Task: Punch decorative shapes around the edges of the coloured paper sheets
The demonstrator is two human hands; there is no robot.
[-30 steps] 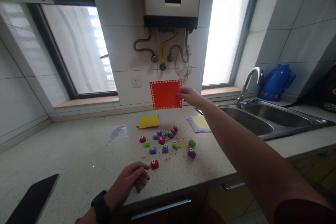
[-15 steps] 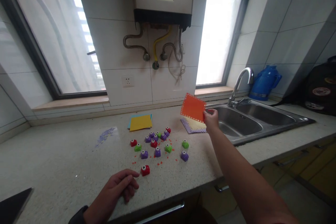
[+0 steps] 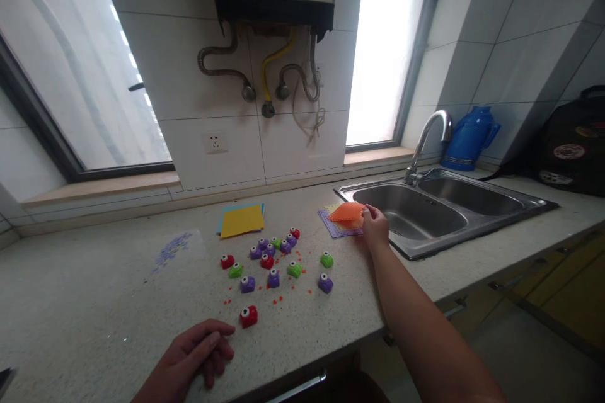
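Observation:
Pinched by its right edge, an orange paper sheet (image 3: 348, 211) with a punched border is in my right hand (image 3: 376, 227). It lies tilted over a stack of purple and yellow punched sheets (image 3: 331, 227) beside the sink. My left hand (image 3: 201, 352) rests on the counter near its front edge, fingers loosely curled and apart, holding nothing. Just beyond its fingertips stands a red craft punch (image 3: 248, 317) with a round white top. Several more punches in purple (image 3: 325, 283), green (image 3: 326, 259) and red (image 3: 227, 261) stand in the middle, with tiny orange paper bits among them.
Yellow and blue paper sheets (image 3: 242, 221) lie at the back. Purple paper bits (image 3: 174, 248) are heaped at left. A double steel sink (image 3: 411, 250) with a tap (image 3: 428, 138) is at right, with a blue jug (image 3: 471, 138) and a black backpack (image 3: 574, 145) beyond.
My right hand has lowered the orange sheet from above the stack down onto or just over it. My left hand stays by the red punch. The camera view has shifted slightly.

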